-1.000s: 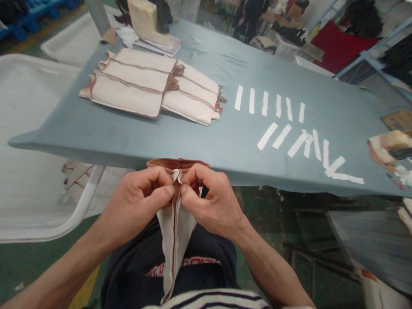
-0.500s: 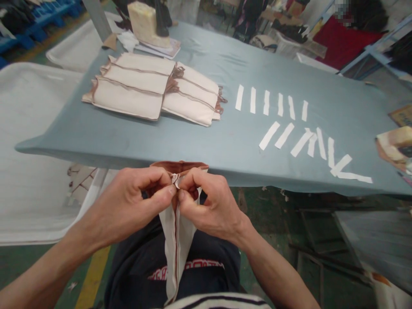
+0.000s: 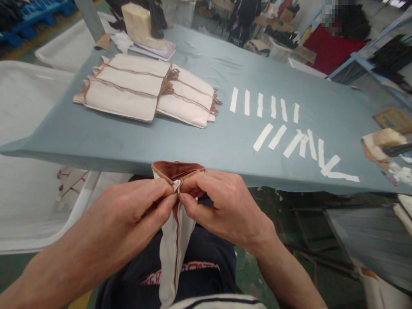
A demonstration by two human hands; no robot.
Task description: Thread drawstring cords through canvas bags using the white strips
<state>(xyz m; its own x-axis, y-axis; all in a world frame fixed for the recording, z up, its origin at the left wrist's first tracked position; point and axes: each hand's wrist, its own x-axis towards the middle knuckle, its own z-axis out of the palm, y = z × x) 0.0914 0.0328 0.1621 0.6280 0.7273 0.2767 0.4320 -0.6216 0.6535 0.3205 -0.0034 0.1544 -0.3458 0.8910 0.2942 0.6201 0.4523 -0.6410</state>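
Observation:
My left hand (image 3: pixel 141 206) and my right hand (image 3: pixel 222 206) meet at the table's front edge, thumbs and index fingers pinched on the top rim of a cream fabric piece (image 3: pixel 169 257). A small white bit (image 3: pixel 177 185) shows between the fingertips. The piece hangs down over my lap, a brown seam along its middle. Its brown inner side (image 3: pixel 180 168) gapes open beyond my fingers. On the table, two overlapping stacks of similar cream pieces, a left one (image 3: pixel 125 96) and a right one (image 3: pixel 189 101), lie flat, with brown cords at their ends.
Several white strips (image 3: pixel 260 105) lie in two rows on the blue-grey table (image 3: pixel 206 148). Yellowish blocks stand at the back left (image 3: pixel 138 23) and right edge (image 3: pixel 383 143). White trays are left, the nearer one (image 3: pixel 22 206) holding cream pieces. A dark panel (image 3: pixel 363 231) is lower right.
The piece's brown opening has widened, and my hands have drawn closer together at the rim. The table and the things on it have shifted slightly left in view.

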